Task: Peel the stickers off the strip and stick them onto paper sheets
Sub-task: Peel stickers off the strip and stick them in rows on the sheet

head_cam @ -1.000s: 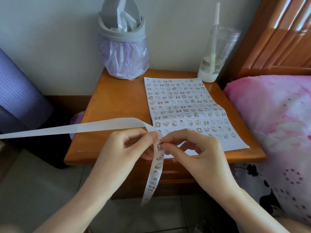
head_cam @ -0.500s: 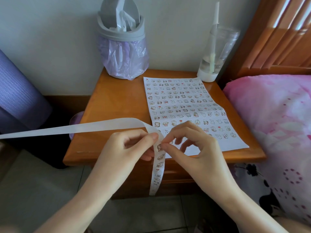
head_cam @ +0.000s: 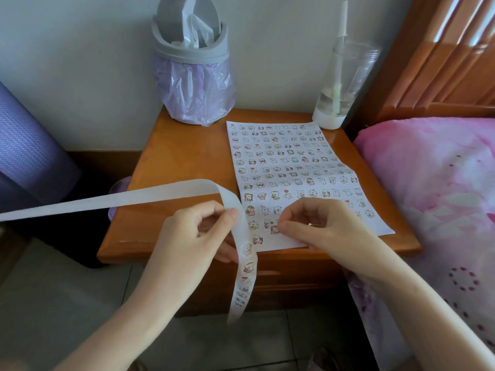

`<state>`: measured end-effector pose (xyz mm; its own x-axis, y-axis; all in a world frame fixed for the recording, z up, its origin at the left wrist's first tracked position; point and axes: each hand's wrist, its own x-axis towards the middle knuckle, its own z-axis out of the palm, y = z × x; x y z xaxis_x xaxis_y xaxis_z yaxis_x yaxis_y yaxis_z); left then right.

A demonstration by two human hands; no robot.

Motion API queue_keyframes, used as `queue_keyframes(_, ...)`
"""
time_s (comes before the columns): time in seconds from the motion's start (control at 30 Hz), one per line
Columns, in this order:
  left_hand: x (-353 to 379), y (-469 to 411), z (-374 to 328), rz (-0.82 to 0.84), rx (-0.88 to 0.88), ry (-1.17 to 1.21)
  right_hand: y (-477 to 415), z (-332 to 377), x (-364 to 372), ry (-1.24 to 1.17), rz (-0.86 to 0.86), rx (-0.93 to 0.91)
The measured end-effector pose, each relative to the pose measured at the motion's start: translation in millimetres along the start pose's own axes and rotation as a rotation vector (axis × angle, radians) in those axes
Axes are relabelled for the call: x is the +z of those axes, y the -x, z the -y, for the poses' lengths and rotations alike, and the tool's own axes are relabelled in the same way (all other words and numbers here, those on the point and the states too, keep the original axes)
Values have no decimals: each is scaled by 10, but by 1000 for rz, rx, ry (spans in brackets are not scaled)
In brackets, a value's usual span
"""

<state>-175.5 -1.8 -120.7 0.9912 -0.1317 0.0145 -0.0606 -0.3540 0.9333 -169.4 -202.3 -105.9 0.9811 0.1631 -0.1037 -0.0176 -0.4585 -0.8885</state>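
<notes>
No legible words, numbers or brand marks anywhere. Only tiny cartoon figures and red hearts printed across the sheet (head_cam: 289,162) and down the strip (head_cam: 245,266), too small for lettering.

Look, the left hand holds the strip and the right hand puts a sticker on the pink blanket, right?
Not quite, only the place is wrong. In the head view the left hand holds the strip, but the right hand pinches its sticker over the paper sheet on the wooden table.
</notes>
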Motion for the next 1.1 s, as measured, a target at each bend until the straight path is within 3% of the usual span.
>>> queue_keyframes(0.53, 49, -42, 66, 41, -43, -47, -84, 10, -21, 36, 55, 24)
queue_keyframes(1.1, 50, -36, 74, 29, -29, -118, -74, -5, 64, 152, -24, -5)
